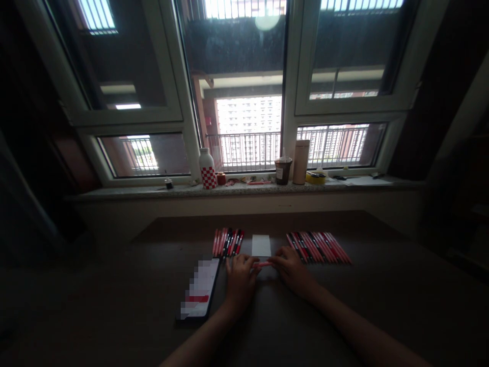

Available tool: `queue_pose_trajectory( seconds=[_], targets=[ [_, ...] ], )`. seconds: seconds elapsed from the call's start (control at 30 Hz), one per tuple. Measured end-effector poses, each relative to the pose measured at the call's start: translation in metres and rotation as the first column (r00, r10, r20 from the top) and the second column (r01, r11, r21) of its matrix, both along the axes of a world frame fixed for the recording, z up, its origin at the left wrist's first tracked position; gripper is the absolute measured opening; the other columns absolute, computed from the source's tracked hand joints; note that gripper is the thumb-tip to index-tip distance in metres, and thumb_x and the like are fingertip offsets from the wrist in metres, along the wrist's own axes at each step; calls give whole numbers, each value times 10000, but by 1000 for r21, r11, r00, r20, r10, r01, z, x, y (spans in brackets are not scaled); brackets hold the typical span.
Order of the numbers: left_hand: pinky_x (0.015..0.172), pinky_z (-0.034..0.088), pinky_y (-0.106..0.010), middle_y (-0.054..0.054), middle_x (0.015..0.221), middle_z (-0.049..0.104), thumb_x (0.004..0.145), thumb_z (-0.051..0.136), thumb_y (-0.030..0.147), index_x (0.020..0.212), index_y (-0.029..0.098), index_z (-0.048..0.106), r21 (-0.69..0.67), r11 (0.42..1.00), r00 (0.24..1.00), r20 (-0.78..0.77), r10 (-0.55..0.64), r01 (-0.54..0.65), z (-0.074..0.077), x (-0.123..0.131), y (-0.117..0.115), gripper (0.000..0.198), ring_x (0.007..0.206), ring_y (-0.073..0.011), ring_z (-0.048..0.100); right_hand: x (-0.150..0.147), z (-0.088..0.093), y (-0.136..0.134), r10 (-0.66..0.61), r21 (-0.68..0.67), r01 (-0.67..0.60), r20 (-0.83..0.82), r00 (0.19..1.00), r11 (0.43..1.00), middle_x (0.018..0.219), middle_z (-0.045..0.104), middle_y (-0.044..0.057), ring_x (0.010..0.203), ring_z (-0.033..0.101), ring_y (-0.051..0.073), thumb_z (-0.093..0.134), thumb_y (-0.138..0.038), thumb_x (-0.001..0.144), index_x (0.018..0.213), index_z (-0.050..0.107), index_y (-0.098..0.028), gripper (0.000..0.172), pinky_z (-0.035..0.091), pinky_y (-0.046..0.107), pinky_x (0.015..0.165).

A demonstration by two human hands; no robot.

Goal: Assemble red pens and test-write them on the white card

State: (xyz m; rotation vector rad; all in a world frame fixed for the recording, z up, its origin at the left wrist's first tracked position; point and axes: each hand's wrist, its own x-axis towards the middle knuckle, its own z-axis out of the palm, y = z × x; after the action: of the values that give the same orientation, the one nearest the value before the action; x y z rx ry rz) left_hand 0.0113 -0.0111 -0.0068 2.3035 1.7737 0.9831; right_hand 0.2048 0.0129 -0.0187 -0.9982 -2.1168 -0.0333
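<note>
Between my two hands a pink pen (263, 264) lies crosswise, just in front of a white square of paper (261, 245). My left hand (242, 275) pinches its left end, and the fingers of my right hand (291, 267) close on its right end. Left of the paper is a small row of pink, red and black pens (228, 242), near my left fingertips. A wider row of similar pens (318, 247) spreads out beyond my right hand. A phone (200, 289) with a lit, partly blurred screen rests beside my left wrist.
The dark table (126, 285) reaches toward a stone windowsill (244, 190). Along the sill stand a red-checked white bottle (208, 169), a dark drink cup (282, 171), a tan tumbler (301, 162) and a yellow roll of tape (315, 178). Large windows rise behind.
</note>
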Motion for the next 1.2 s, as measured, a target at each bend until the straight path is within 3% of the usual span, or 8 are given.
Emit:
queue_pose_trajectory(
  seconds=[0.43, 0.9, 1.2],
  targets=[
    [1036, 209, -519, -38, 1018, 606, 883, 455, 276, 927, 265, 659, 10, 1000, 1000, -13, 20, -19, -1, 1, 1, 209, 1028, -218, 503, 0, 1, -1, -18, -4, 18, 7, 1000, 1000, 920, 564, 72, 896, 511, 207, 503, -288, 910, 1035, 670, -253, 212, 425, 356, 784],
    [1049, 200, -524, -49, 1068, 591, 878, 474, 341, 1044, 274, 630, 12, 1000, 1000, -4, 24, -24, 0, 1, 0, 237, 1070, -229, 492, 0, 0, -1, -6, -22, 6, 5, 1000, 1000, 922, 549, 67, 900, 496, 205, 484, -283, 920, 1052, 654, -248, 219, 416, 360, 797],
    [1048, 194, -527, -35, 1032, 600, 899, 433, 320, 944, 269, 651, 15, 1000, 1000, -17, 24, -24, -3, 0, 1, 228, 1052, -217, 497, -1, 1, -1, -11, -24, 12, 13, 1000, 1000, 927, 552, 68, 899, 487, 206, 489, -287, 918, 1049, 656, -245, 216, 409, 356, 795]
  ],
)
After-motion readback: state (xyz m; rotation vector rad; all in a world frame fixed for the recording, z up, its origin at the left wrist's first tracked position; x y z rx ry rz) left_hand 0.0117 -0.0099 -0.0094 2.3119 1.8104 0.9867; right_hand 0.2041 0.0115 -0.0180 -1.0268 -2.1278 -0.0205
